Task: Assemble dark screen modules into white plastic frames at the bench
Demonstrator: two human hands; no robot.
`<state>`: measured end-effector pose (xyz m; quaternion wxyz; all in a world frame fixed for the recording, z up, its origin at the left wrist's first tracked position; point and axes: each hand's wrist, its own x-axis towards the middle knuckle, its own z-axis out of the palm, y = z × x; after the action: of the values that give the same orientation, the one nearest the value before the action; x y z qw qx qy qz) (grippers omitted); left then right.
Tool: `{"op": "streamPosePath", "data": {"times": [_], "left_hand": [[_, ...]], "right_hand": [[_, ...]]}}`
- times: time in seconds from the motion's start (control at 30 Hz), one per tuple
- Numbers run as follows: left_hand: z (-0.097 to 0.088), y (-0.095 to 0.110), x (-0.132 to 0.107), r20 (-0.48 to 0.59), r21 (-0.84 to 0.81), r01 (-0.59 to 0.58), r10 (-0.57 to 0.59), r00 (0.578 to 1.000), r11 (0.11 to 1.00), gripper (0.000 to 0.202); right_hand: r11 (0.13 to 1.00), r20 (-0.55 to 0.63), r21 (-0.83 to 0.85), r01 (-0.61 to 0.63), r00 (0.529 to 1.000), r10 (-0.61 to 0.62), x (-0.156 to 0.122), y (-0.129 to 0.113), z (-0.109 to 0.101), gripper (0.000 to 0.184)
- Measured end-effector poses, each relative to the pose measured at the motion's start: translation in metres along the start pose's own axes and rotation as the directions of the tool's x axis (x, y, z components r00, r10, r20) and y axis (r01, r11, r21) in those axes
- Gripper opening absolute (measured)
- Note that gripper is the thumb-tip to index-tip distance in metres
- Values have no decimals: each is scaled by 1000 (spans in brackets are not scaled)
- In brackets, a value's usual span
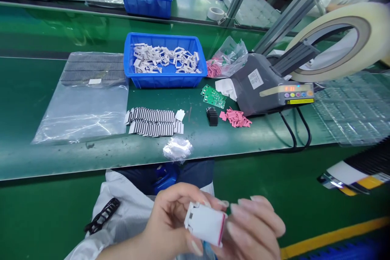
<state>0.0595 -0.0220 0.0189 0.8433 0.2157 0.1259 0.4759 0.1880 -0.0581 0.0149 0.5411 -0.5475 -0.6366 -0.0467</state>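
My left hand (170, 223) is closed around a small white plastic casing (204, 224), thumb below and fingers above. The casing has a notched clip end on the left and a pink strip (222, 230) along its right edge. Close beside that pink edge is my right hand (254, 227), its fingers stretched out and slightly bent; its thumb is hidden, and whether it touches the casing I cannot tell. Beyond my hands, on the green bench, lie rows of white-and-dark strips (155, 122), a clear plastic piece (177, 148), black pieces (212, 116) and pink pads (237, 118).
A blue bin (164, 81) holds white plastic frames. Left of it lies a clear bag (82, 109) of dark strips. Green circuit boards (214, 96) lie near a tape dispenser (258, 85) with a large roll. Clear trays (356, 105) are at right. Another person's hands work across the bench.
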Motion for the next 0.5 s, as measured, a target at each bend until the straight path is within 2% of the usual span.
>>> {"op": "streamPosePath", "data": {"times": [0.07,0.1,0.17,0.27,0.33,0.37,0.4,0.47,0.5], "left_hand": [[2,-2,2,13,47,-70,69,998,996,30],[3,-3,3,19,87,-114,113,993,990,30],[3,-4,4,31,177,-184,182,983,967,31],[0,-2,2,21,298,-181,183,983,937,29],[-5,3,-3,13,444,-188,204,979,876,32],[-7,7,-5,38,550,-218,236,971,806,37],[-10,11,-7,104,664,-265,264,959,699,43],[-16,21,-10,290,837,-381,272,917,393,51],[-18,26,-10,383,867,-437,240,892,239,52]], "right_hand": [[992,-101,117,-36,994,48,4,0,11,28],[982,-96,179,-56,993,74,6,-1,15,28],[958,-26,263,-114,992,125,9,-2,19,28],[946,27,303,-116,993,113,9,-2,18,25],[952,54,287,-111,994,100,9,1,14,25],[956,72,271,-113,993,97,10,3,12,25],[961,88,254,-114,992,95,10,6,10,25],[970,134,223,-93,989,64,12,12,7,24],[974,163,214,-76,986,41,12,14,5,23]]}}
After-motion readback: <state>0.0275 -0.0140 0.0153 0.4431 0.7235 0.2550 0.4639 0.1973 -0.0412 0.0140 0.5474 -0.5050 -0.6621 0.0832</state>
